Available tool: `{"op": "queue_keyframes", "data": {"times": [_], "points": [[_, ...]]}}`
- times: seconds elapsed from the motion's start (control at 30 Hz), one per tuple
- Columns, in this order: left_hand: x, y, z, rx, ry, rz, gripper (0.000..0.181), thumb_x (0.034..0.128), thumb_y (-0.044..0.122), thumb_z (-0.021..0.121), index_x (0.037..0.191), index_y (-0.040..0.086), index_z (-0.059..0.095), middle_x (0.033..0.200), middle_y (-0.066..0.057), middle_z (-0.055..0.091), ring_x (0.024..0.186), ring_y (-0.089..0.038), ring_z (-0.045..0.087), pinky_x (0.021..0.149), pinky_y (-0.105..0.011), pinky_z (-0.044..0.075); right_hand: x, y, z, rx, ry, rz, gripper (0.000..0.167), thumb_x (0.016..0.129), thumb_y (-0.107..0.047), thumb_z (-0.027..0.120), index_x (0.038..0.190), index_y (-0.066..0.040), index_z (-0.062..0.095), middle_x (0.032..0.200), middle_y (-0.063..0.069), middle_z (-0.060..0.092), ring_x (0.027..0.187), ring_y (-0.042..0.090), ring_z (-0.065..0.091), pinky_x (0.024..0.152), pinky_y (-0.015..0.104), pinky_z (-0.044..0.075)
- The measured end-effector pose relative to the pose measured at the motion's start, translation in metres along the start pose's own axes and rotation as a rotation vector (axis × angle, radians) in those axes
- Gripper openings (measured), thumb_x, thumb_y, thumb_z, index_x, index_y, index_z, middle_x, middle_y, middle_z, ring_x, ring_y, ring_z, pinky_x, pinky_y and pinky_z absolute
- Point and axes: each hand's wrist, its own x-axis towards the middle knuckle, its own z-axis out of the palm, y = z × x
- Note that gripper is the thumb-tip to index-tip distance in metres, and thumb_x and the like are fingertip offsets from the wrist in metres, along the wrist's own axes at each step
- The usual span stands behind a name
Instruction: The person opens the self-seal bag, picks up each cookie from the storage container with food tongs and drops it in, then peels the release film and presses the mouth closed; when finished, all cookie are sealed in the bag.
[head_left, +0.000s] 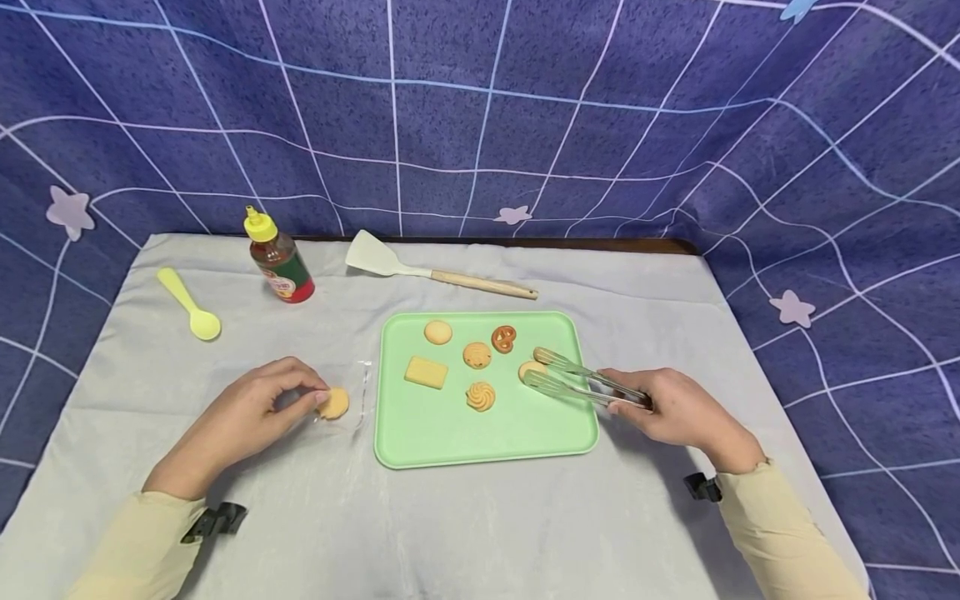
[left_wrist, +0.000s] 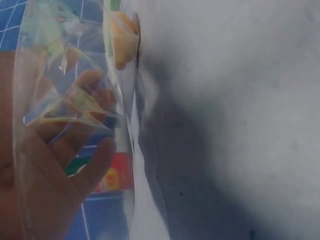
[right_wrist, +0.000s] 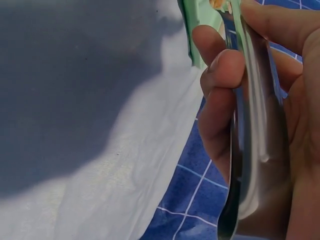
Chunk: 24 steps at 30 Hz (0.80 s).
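On the left, my left hand point(head_left: 262, 408) pinches a clear plastic bag point(head_left: 365, 396) with its thumb and fingers. A round scalloped cookie point(head_left: 334, 403) lies in the bag near the fingertips. In the left wrist view the bag point(left_wrist: 65, 100) covers part of the hand, and creases blur the fingers' contact. My right hand point(head_left: 675, 408) grips metal tongs point(head_left: 600, 385), their tips over the right part of a green tray point(head_left: 487, 442). A plain round cookie point(head_left: 529, 368) is at the tips; whether they squeeze it I cannot tell. The right wrist view shows fingers around the tong handle point(right_wrist: 260, 140).
Also on the tray are an oval cookie point(head_left: 438, 332), a rectangular biscuit point(head_left: 426, 372), a dotted cookie point(head_left: 477, 355), a pretzel point(head_left: 504, 338) and a swirl cookie point(head_left: 481, 397). Behind stand a sauce bottle point(head_left: 283, 262), a spatula point(head_left: 442, 273) and a yellow spoon point(head_left: 191, 307).
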Motion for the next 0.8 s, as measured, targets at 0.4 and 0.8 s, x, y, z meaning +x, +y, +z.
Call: {"op": "queue_keyframes", "data": {"times": [0.4, 0.8], "points": [[0.000, -0.001, -0.001, 0.001, 0.002, -0.005, 0.015, 0.0892, 0.012, 0.081, 0.096, 0.024, 0.074, 0.099, 0.021, 0.063, 0.092, 0.001, 0.060, 0.082, -0.020, 0.044, 0.003, -0.007, 0.002, 0.087, 0.007, -0.005, 0.046, 0.095, -0.031, 0.075, 0.137, -0.014, 0.065, 0.062, -0.016, 0.050, 0.047, -0.002, 0.041, 0.046, 0.024, 0.038], [0.000, 0.001, -0.003, -0.007, -0.002, -0.009, 0.014, 0.0901, 0.014, 0.080, 0.096, 0.025, 0.074, 0.099, 0.021, 0.063, 0.092, 0.001, 0.059, 0.082, -0.018, 0.044, 0.042, -0.041, 0.018, 0.116, -0.063, -0.108, 0.048, 0.097, -0.035, 0.072, 0.141, -0.015, 0.062, 0.056, -0.017, 0.039, 0.047, -0.002, 0.034, 0.050, 0.026, 0.038]]}}
